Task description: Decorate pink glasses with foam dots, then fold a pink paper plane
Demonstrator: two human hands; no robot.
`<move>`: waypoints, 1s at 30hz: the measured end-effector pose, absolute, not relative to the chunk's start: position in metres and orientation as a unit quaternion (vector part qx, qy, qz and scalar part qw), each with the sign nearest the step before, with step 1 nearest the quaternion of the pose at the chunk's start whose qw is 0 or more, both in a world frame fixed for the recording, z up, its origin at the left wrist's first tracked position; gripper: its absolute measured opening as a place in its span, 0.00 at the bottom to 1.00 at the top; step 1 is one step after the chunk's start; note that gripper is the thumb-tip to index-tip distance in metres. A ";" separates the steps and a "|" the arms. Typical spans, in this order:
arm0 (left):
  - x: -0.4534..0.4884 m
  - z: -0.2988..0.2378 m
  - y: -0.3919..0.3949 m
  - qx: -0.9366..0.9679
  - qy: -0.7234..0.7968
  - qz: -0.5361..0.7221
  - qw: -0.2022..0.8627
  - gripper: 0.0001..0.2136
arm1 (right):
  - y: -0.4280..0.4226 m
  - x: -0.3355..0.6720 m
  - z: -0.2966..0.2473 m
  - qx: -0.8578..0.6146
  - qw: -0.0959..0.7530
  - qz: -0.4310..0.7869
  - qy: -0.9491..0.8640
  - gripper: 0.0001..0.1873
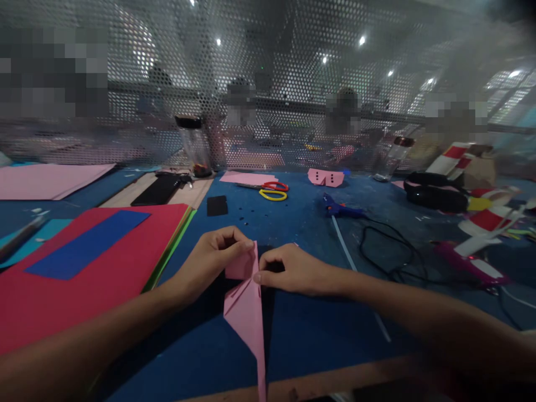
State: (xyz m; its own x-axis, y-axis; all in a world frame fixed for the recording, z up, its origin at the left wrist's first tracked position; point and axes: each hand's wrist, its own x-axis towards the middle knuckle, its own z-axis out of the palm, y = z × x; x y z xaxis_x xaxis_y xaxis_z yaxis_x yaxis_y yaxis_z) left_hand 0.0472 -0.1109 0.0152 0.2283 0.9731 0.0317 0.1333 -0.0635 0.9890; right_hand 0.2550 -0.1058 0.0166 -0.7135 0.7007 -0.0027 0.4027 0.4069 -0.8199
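Note:
A folded pink paper (pixel 247 307) with a long narrow point lies on the blue table (pixel 301 329), the point running toward the near edge. My left hand (pixel 213 257) pinches the paper's upper flap with curled fingers. My right hand (pixel 288 271) is closed in a pinch on the same fold, right beside the left fingertips. Both forearms reach in from the bottom corners.
A stack of red and green card sheets (pixel 104 268) with a blue strip (pixel 84 243) lies left. Scissors (pixel 270 190), a black phone (pixel 159 190), a small black piece (pixel 217 205), a blue glue gun (pixel 341 209) with black cable, black headphones (pixel 433 192) and a perforated screen (pixel 268 84) lie beyond.

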 end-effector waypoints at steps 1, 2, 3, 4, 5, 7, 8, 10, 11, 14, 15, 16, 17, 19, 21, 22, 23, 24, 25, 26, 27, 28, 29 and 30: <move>0.047 0.015 -0.111 0.596 0.463 0.420 0.504 0.14 | -0.105 0.255 0.017 -0.336 0.175 0.430 -0.819 0.11; 0.047 0.014 -0.110 0.592 0.464 0.424 0.504 0.13 | -0.105 0.255 0.017 -0.336 0.176 0.433 -0.818 0.11; 0.047 0.014 -0.110 0.589 0.464 0.428 0.504 0.13 | -0.105 0.255 0.018 -0.338 0.178 0.435 -0.816 0.12; 0.047 0.014 -0.110 0.588 0.464 0.429 0.505 0.13 | -0.105 0.255 0.019 -0.340 0.179 0.436 -0.814 0.12; 0.047 0.014 -0.110 0.587 0.463 0.432 0.504 0.13 | -0.105 0.255 0.019 -0.342 0.178 0.436 -0.813 0.13; 0.047 0.014 -0.110 0.586 0.464 0.437 0.500 0.13 | -0.105 0.255 0.020 -0.344 0.170 0.435 -0.815 0.12; 0.047 0.014 -0.109 0.585 0.466 0.439 0.498 0.13 | -0.106 0.256 0.020 -0.343 0.166 0.433 -0.817 0.12; 0.047 0.014 -0.109 0.581 0.469 0.445 0.495 0.13 | -0.106 0.256 0.020 -0.341 0.161 0.426 -0.822 0.11; 0.047 0.014 -0.109 0.577 0.468 0.449 0.496 0.13 | -0.106 0.256 0.020 -0.342 0.162 0.422 -0.824 0.10; 0.046 0.014 -0.108 0.570 0.463 0.452 0.506 0.12 | -0.105 0.256 0.020 -0.344 0.163 0.417 -0.825 0.09; 0.045 0.014 -0.107 0.572 0.460 0.446 0.512 0.12 | -0.105 0.256 0.020 -0.344 0.160 0.418 -0.826 0.09; 0.045 0.013 -0.107 0.575 0.458 0.437 0.518 0.12 | -0.105 0.256 0.020 -0.344 0.157 0.417 -0.826 0.09; 0.045 0.013 -0.107 0.579 0.455 0.428 0.524 0.12 | -0.105 0.256 0.021 -0.343 0.156 0.417 -0.827 0.09; 0.044 0.012 -0.106 0.585 0.453 0.415 0.529 0.12 | -0.105 0.256 0.021 -0.340 0.156 0.413 -0.830 0.09; 0.043 0.011 -0.105 0.583 0.454 0.418 0.529 0.13 | -0.105 0.256 0.021 -0.340 0.161 0.408 -0.832 0.09; 0.043 0.010 -0.104 0.579 0.455 0.422 0.530 0.13 | -0.104 0.255 0.020 -0.343 0.165 0.408 -0.830 0.09; 0.042 0.010 -0.103 0.574 0.455 0.426 0.531 0.12 | -0.104 0.255 0.020 -0.348 0.172 0.409 -0.826 0.08; 0.042 0.009 -0.103 0.568 0.456 0.431 0.532 0.12 | -0.103 0.255 0.019 -0.354 0.183 0.410 -0.821 0.07; 0.041 0.009 -0.102 0.562 0.457 0.436 0.534 0.12 | -0.103 0.255 0.018 -0.360 0.195 0.410 -0.815 0.07; 0.041 0.008 -0.101 0.557 0.458 0.439 0.536 0.12 | -0.101 0.256 0.018 -0.365 0.207 0.410 -0.810 0.06; 0.040 0.009 -0.100 0.551 0.460 0.442 0.538 0.12 | -0.100 0.257 0.018 -0.367 0.216 0.408 -0.807 0.06; 0.040 0.009 -0.100 0.545 0.461 0.443 0.542 0.11 | -0.098 0.258 0.019 -0.368 0.224 0.405 -0.806 0.06; 0.040 0.010 -0.100 0.541 0.463 0.442 0.545 0.11 | -0.097 0.260 0.020 -0.368 0.229 0.403 -0.807 0.06; 0.040 0.011 -0.100 0.539 0.464 0.441 0.547 0.11 | -0.095 0.262 0.021 -0.365 0.230 0.401 -0.808 0.06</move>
State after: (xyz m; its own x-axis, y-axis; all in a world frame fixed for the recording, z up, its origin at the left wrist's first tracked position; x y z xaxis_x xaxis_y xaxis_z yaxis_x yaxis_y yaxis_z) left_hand 0.0402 -0.1003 0.0110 0.1792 0.9833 -0.0325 0.0173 0.0299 0.9994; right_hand 0.2617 -0.0946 0.0210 -0.6273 0.7747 0.0795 0.4053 0.4119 -0.8161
